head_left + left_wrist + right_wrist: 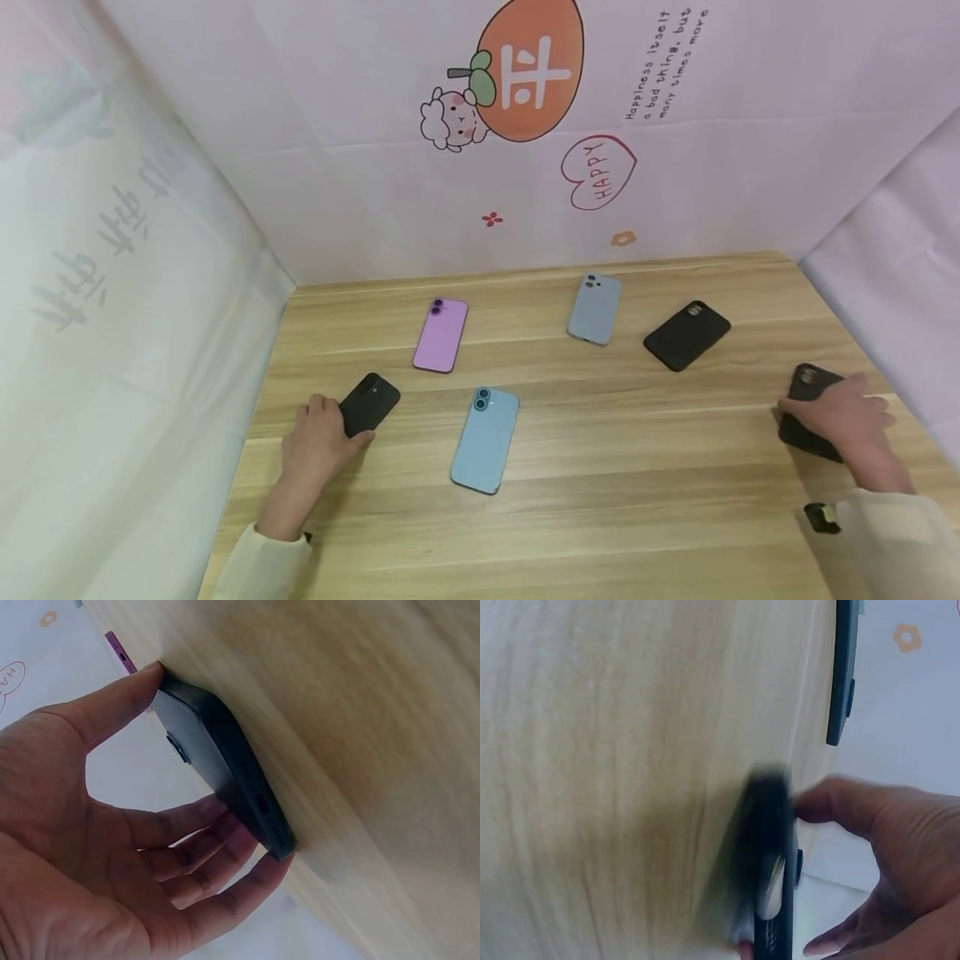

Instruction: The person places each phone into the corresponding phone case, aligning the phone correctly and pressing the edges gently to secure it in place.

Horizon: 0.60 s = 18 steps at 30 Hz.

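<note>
Several phones lie back-up on a wooden table (600, 517). My left hand (324, 433) grips a black phone (371, 402) at the table's left. In the left wrist view the thumb and curled fingers (225, 825) clasp the black phone (225, 769) by its two long edges, one edge on the wood. My right hand (836, 414) grips a second black phone (806, 387) near the right edge. The right wrist view shows that phone (771, 855) blurred and tilted up on its edge, with the thumb (840, 806) on its side.
Between the hands lie a light blue phone (485, 439), a purple phone (440, 335), a grey-blue phone (595, 309) and a third black phone (687, 334). Printed pink sheets (525, 125) wall the table at the back and both sides.
</note>
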Motion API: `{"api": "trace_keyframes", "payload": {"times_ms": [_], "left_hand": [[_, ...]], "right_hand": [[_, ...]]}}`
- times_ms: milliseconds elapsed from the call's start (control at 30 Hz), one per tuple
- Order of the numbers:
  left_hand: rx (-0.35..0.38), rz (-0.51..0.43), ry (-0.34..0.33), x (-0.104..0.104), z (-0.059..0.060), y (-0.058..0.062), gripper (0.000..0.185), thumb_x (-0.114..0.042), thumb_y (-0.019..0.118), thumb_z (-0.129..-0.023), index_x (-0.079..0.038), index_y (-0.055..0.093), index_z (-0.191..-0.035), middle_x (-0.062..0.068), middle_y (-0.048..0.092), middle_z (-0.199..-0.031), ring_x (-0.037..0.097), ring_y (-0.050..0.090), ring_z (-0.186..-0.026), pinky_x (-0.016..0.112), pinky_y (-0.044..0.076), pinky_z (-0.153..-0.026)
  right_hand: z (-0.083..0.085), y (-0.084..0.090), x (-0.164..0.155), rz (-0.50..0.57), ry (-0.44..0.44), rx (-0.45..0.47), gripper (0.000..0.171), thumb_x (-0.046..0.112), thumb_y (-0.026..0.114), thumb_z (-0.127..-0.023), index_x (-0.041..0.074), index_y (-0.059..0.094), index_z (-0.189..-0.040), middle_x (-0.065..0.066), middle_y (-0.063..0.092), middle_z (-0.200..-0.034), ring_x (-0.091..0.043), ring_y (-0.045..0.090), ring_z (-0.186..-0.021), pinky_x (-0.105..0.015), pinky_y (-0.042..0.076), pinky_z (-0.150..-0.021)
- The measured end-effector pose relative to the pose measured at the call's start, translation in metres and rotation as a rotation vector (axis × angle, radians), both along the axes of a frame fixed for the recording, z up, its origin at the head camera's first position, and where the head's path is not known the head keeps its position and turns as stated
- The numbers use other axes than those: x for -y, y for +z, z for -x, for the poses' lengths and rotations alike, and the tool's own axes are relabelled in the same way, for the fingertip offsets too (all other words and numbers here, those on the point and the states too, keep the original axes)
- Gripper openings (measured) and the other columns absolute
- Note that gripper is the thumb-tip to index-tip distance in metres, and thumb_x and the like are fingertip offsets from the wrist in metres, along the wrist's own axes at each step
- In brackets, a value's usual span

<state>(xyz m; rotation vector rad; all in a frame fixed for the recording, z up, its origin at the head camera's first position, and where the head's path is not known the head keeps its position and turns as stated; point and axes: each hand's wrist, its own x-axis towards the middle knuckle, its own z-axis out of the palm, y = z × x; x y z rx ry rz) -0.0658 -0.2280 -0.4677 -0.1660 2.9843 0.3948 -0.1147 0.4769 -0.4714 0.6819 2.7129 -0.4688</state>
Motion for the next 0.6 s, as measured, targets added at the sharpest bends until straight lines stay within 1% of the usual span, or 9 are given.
{"api": "trace_keyframes", "payload": {"times_ms": [67,133,167,267,333,400,500,600], "left_hand": [[-0.011,-0.011,0.01,0.0001,0.0006,-0.0009,0.077,-0.04,0.089,-0.084,0.019,0.057,-0.122,0.029,0.058,-0.112,0.044,0.058,-0.102,0.062,0.059,-0.072],[-0.024,-0.02,0.019,0.0,0.0014,-0.001,0.077,-0.04,0.091,-0.083,0.018,0.056,-0.121,0.029,0.059,-0.108,0.044,0.059,-0.101,0.061,0.059,-0.073],[-0.03,-0.024,0.023,-0.0001,0.0019,-0.0006,0.077,-0.039,0.092,-0.082,0.017,0.056,-0.12,0.029,0.06,-0.107,0.044,0.06,-0.101,0.061,0.058,-0.073],[-0.04,-0.031,0.031,-0.0004,0.0031,0.0005,0.076,-0.038,0.094,-0.079,0.015,0.055,-0.118,0.029,0.061,-0.105,0.044,0.062,-0.099,0.06,0.058,-0.072],[-0.04,-0.038,0.037,-0.0003,0.0037,0.001,0.077,-0.038,0.095,-0.078,0.014,0.055,-0.118,0.03,0.062,-0.105,0.044,0.062,-0.098,0.059,0.058,-0.071],[-0.037,-0.041,0.038,-0.0003,0.004,0.0018,0.079,-0.038,0.096,-0.078,0.014,0.055,-0.12,0.03,0.062,-0.107,0.044,0.063,-0.099,0.059,0.058,-0.071],[-0.02,-0.041,0.028,0.0001,0.0044,0.0018,0.084,-0.04,0.095,-0.078,0.015,0.055,-0.127,0.032,0.062,-0.113,0.046,0.062,-0.104,0.061,0.058,-0.073],[0.002,-0.042,0.017,0.0008,0.0047,0.0007,0.087,-0.042,0.094,-0.079,0.015,0.055,-0.132,0.033,0.062,-0.116,0.046,0.062,-0.104,0.061,0.058,-0.074]], "right_hand": [[-0.0006,0.0004,-0.0014,-0.004,0.014,-0.03,0.123,0.042,0.074,-0.087,-0.037,-0.005,-0.139,-0.068,0.02,-0.129,-0.078,0.027,-0.12,-0.079,0.038,-0.099],[-0.0015,0.0021,-0.0026,-0.013,0.04,-0.054,0.121,0.038,0.076,-0.086,-0.039,-0.002,-0.139,-0.067,0.021,-0.128,-0.076,0.03,-0.115,-0.078,0.042,-0.093],[-0.002,0.0033,-0.0027,-0.014,0.049,-0.062,0.121,0.037,0.077,-0.086,-0.039,-0.001,-0.138,-0.067,0.02,-0.129,-0.076,0.031,-0.114,-0.078,0.043,-0.092],[-0.0032,0.0068,-0.0029,-0.002,0.061,-0.044,0.124,0.037,0.079,-0.087,-0.039,-0.003,-0.139,-0.068,0.017,-0.131,-0.077,0.031,-0.115,-0.078,0.043,-0.093],[-0.0043,0.0082,-0.0028,0.008,0.056,-0.036,0.122,0.037,0.079,-0.088,-0.038,-0.002,-0.14,-0.068,0.019,-0.13,-0.076,0.035,-0.114,-0.077,0.044,-0.094],[-0.0049,0.0093,-0.0024,0.013,0.05,-0.043,0.12,0.037,0.08,-0.088,-0.039,0.002,-0.139,-0.066,0.025,-0.127,-0.074,0.04,-0.112,-0.075,0.046,-0.091],[-0.006,0.0095,-0.0037,0.007,0.063,-0.099,0.111,0.035,0.082,-0.087,-0.04,0.016,-0.134,-0.061,0.035,-0.12,-0.071,0.048,-0.104,-0.071,0.051,-0.081],[-0.0057,0.0094,-0.0063,-0.005,0.098,-0.166,0.091,0.03,0.082,-0.087,-0.039,0.033,-0.122,-0.056,0.045,-0.109,-0.069,0.054,-0.095,-0.066,0.054,-0.07]]}}
